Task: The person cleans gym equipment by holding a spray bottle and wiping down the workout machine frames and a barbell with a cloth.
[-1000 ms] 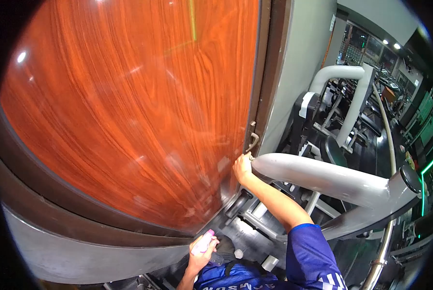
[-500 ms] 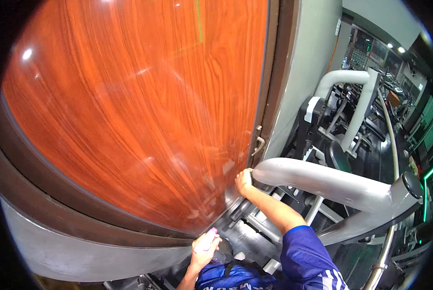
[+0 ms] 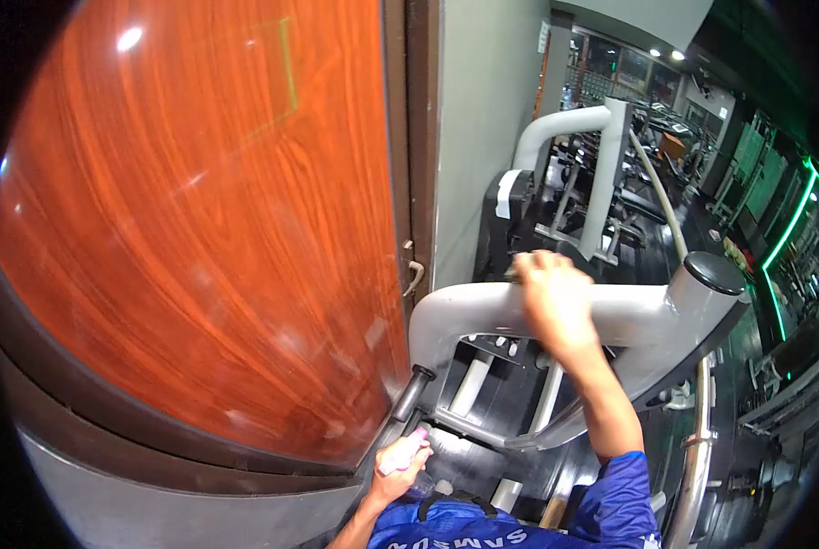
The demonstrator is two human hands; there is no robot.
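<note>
My left hand (image 3: 398, 465) is closed round a spray bottle (image 3: 412, 448) with a pink and white top, low in the view by my blue shirt; its clear body is mostly hidden. My right hand (image 3: 559, 297) lies over the thick grey tube (image 3: 478, 306) of a gym machine, fingers curled across its upper side. A small dull edge of something shows at those fingertips, too little to name. The tube bends down at its left end and joins a slanted post with a black cap (image 3: 714, 273) on the right.
A wood-grain door (image 3: 217, 229) with a metal handle (image 3: 415, 277) fills the left. Behind stands another grey machine frame (image 3: 602, 183). A metal rail (image 3: 693, 485) runs along the right. Machine bars and pegs (image 3: 414, 393) sit below the tube.
My right hand has moved from the tube's left end near the door to the upper side of its middle. The view has swung right. My left hand still holds the spray bottle.
</note>
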